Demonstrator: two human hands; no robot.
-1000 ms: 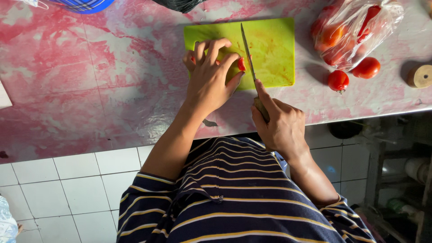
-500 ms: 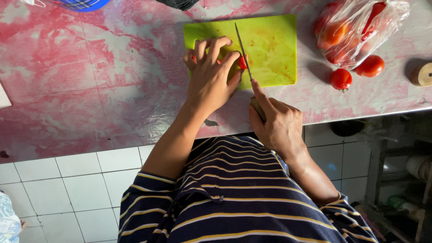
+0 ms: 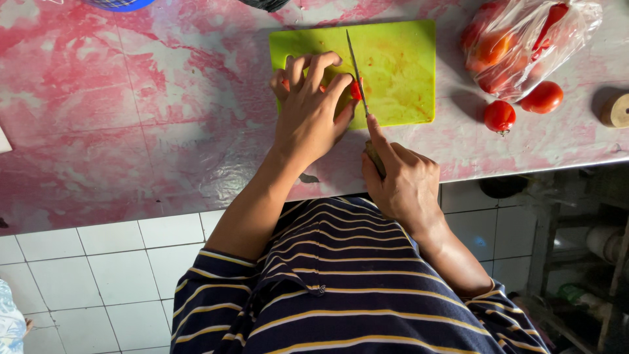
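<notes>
Slicing is under way: at upper centre of the frame, the left hand [image 3: 308, 115] pins a red tomato [image 3: 354, 90] on the green cutting board [image 3: 400, 72]. The right hand [image 3: 403, 183] grips a knife [image 3: 357, 72], blade against the tomato; the next cut likely calls for fingertips tucked clear of the edge.

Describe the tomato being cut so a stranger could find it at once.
Find the green board on the pink counter. At its left edge the left hand pins a tomato beside the knife. Unlike the loose tomatoes to the right, only a red sliver shows.
</notes>
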